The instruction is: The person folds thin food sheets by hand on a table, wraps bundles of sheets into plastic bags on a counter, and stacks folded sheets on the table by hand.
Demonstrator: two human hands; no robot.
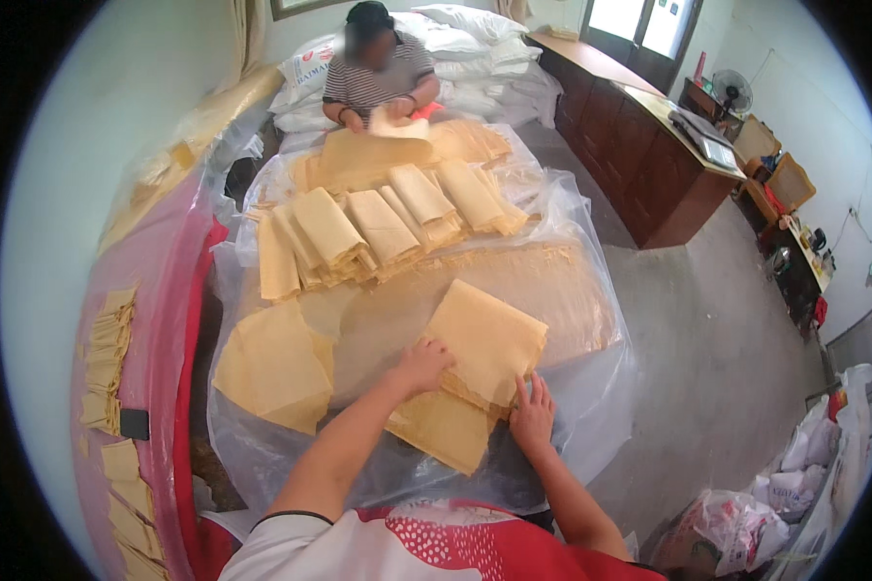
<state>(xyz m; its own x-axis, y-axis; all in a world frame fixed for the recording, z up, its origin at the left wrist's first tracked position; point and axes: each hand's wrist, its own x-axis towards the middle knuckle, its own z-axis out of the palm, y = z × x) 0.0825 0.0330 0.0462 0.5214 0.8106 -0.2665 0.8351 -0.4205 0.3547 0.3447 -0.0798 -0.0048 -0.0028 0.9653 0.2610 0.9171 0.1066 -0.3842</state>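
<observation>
A clear plastic sheet (591, 387) covers the tabletop, its near edge hidden by the person's red and white shirt (436, 547). On it, just before the person, lies a folded stack of thin yellow sheets (484, 344), its long axis running from near right to far left, one corner pointing away. The left hand (421, 366) rests flat on the stack's left edge, the right hand (533, 414) presses its near corner, fingers spread, gripping nothing. Lower layers are hard to separate.
</observation>
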